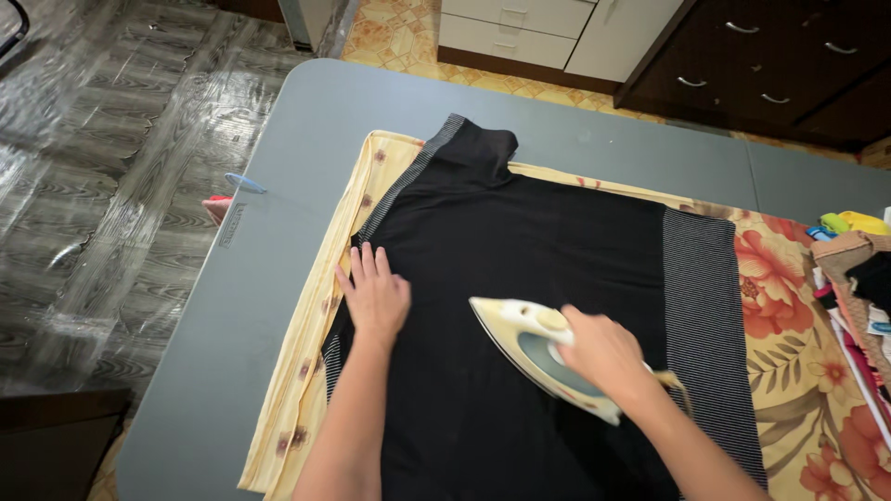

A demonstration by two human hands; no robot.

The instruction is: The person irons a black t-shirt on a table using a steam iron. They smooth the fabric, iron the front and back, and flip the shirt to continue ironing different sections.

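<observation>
A black garment [520,241] with grey striped bands lies spread flat on a yellow floral cloth [789,306] over a grey table [278,278]. My left hand [374,292] rests flat, fingers apart, on the garment's left edge. My right hand [603,353] grips the handle of a cream-coloured iron [524,339], whose tip points left and whose soleplate sits on the black fabric near the middle.
A pile of folded clothes [863,278] sits at the table's right edge. A small blue object [244,182] lies on the table's left rim. White and dark drawer cabinets [742,46] stand beyond the table. Plastic-covered floor [111,167] lies to the left.
</observation>
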